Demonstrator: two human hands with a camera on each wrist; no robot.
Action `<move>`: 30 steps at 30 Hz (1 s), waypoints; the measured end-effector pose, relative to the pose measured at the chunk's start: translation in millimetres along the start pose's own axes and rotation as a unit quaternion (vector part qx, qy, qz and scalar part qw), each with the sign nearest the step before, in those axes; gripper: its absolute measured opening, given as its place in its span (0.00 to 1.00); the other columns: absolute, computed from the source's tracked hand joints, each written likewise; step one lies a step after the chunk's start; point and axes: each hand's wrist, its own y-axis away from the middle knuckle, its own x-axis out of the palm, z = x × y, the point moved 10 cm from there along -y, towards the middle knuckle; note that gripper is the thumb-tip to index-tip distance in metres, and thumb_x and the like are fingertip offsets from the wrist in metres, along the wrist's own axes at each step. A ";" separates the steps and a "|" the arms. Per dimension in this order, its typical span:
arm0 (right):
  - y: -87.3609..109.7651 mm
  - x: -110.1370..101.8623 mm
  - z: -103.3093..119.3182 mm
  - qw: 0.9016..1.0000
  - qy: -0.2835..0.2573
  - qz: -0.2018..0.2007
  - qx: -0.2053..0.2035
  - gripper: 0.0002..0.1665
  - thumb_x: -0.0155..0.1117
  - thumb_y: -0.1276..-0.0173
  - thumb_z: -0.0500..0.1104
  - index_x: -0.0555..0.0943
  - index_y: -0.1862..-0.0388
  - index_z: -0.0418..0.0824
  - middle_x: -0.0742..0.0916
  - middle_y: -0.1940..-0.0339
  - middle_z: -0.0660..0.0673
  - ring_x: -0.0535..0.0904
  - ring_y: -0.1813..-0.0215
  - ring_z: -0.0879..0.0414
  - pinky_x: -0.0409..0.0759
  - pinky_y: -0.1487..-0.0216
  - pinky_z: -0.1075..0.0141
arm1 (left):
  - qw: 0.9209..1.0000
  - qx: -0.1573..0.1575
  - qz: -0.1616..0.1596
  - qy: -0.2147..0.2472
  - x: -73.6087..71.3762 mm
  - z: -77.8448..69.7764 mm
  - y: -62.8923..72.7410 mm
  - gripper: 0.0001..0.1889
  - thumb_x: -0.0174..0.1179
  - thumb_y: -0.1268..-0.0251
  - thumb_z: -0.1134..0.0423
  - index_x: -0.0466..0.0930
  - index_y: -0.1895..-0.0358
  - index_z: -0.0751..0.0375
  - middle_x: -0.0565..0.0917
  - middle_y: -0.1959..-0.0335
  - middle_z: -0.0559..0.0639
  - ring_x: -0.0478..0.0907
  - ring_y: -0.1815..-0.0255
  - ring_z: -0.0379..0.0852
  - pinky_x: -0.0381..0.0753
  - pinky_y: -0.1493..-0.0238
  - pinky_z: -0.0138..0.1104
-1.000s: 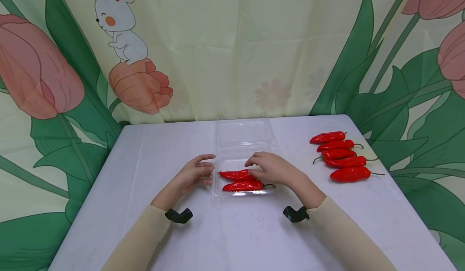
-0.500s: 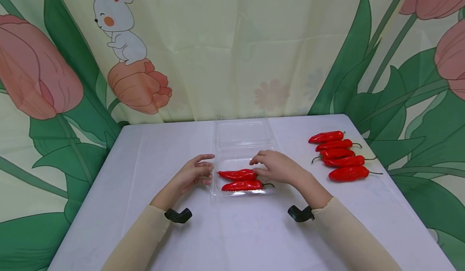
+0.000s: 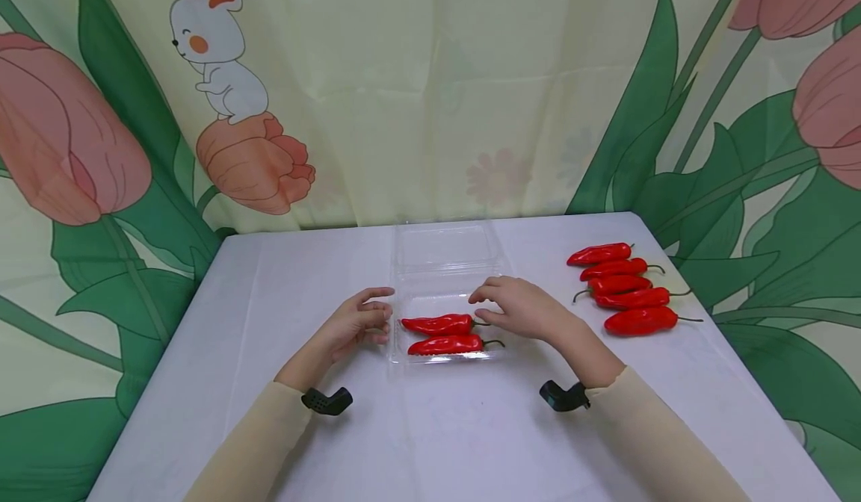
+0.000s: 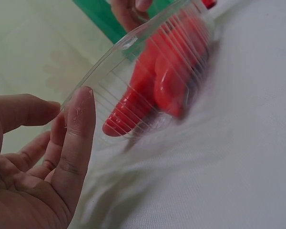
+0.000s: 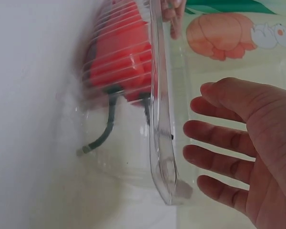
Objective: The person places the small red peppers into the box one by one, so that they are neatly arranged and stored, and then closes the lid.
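Red pepper (image 3: 439, 325), right grip (image 3: 521, 308) near (fingers (image 5: 219, 136) apart)

Long, plain beige sleeves (image 3: 249, 442) reach down to both wrists. At each sleeve's end sits a small, black, angular camera (image 3: 327, 401), bent like an elbow. The hands (image 3: 521, 310) are bare.

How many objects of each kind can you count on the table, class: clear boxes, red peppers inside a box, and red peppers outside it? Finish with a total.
Clear plastic box: 1
Red peppers inside the box: 2
Red peppers outside the box: 5
Total: 8
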 end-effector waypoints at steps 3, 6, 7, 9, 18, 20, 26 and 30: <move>3.3 -1.6 -3.8 1.000 -0.001 -0.001 0.006 0.19 0.69 0.29 0.49 0.86 0.42 0.46 0.87 0.43 0.45 0.84 0.43 0.48 0.86 0.42 0.51 | 1.000 0.000 -0.001 -0.005 0.0 -0.2 -0.6 0.31 0.61 0.27 0.64 0.64 0.24 0.54 0.79 0.45 0.60 0.83 0.64 0.45 0.89 0.60 0.34; 6.8 -3.2 -7.4 1.000 -0.001 -0.002 0.013 0.19 0.70 0.29 0.49 0.86 0.41 0.46 0.88 0.44 0.46 0.84 0.43 0.48 0.86 0.43 0.51 | 1.000 0.001 -0.001 -0.007 -0.2 0.1 -1.2 0.31 0.61 0.26 0.64 0.64 0.23 0.54 0.79 0.45 0.60 0.83 0.63 0.46 0.90 0.60 0.34; 7.9 -3.9 -8.4 1.000 -0.001 -0.002 0.015 0.19 0.70 0.29 0.49 0.86 0.41 0.46 0.88 0.44 0.46 0.84 0.43 0.48 0.86 0.43 0.51 | 1.000 0.001 0.000 -0.007 -0.4 0.3 -1.2 0.31 0.61 0.26 0.64 0.63 0.23 0.55 0.79 0.45 0.60 0.83 0.63 0.46 0.90 0.60 0.34; 9.9 -5.1 -10.2 1.000 0.003 -0.001 0.019 0.20 0.70 0.29 0.50 0.86 0.41 0.47 0.88 0.44 0.46 0.84 0.43 0.48 0.86 0.43 0.51 | 1.000 0.001 -0.001 -0.006 -0.8 0.8 -1.2 0.31 0.61 0.26 0.65 0.64 0.24 0.55 0.80 0.46 0.60 0.83 0.63 0.46 0.90 0.60 0.34; 19.3 -12.9 -19.2 1.000 0.006 -0.013 0.027 0.20 0.71 0.30 0.49 0.86 0.41 0.46 0.88 0.44 0.45 0.84 0.43 0.47 0.86 0.43 0.49 | 1.000 0.002 -0.003 -0.007 -0.9 1.5 -0.6 0.31 0.62 0.27 0.64 0.64 0.24 0.54 0.80 0.46 0.58 0.83 0.63 0.46 0.90 0.60 0.34; 21.7 -14.6 -20.6 0.999 0.005 -0.016 0.028 0.20 0.71 0.30 0.49 0.86 0.41 0.46 0.88 0.44 0.45 0.84 0.42 0.47 0.86 0.42 0.49 | 1.000 0.003 -0.002 -0.006 -0.7 1.5 -0.9 0.31 0.62 0.26 0.64 0.64 0.24 0.54 0.80 0.46 0.58 0.83 0.63 0.45 0.90 0.60 0.34; 26.8 -18.3 -27.1 0.999 0.009 -0.028 0.025 0.19 0.69 0.29 0.48 0.86 0.42 0.46 0.88 0.44 0.45 0.84 0.42 0.47 0.86 0.42 0.48 | 1.000 0.005 0.008 0.010 -0.3 1.7 -1.8 0.30 0.59 0.26 0.67 0.63 0.24 0.57 0.80 0.50 0.54 0.83 0.65 0.44 0.90 0.61 0.34; 32.3 -20.5 -33.1 0.999 0.013 -0.034 0.030 0.18 0.69 0.29 0.48 0.86 0.42 0.46 0.88 0.45 0.45 0.84 0.43 0.47 0.86 0.44 0.49 | 1.000 0.006 0.012 0.012 -0.4 2.0 -2.2 0.30 0.59 0.26 0.68 0.63 0.24 0.57 0.80 0.52 0.52 0.82 0.65 0.43 0.90 0.61 0.34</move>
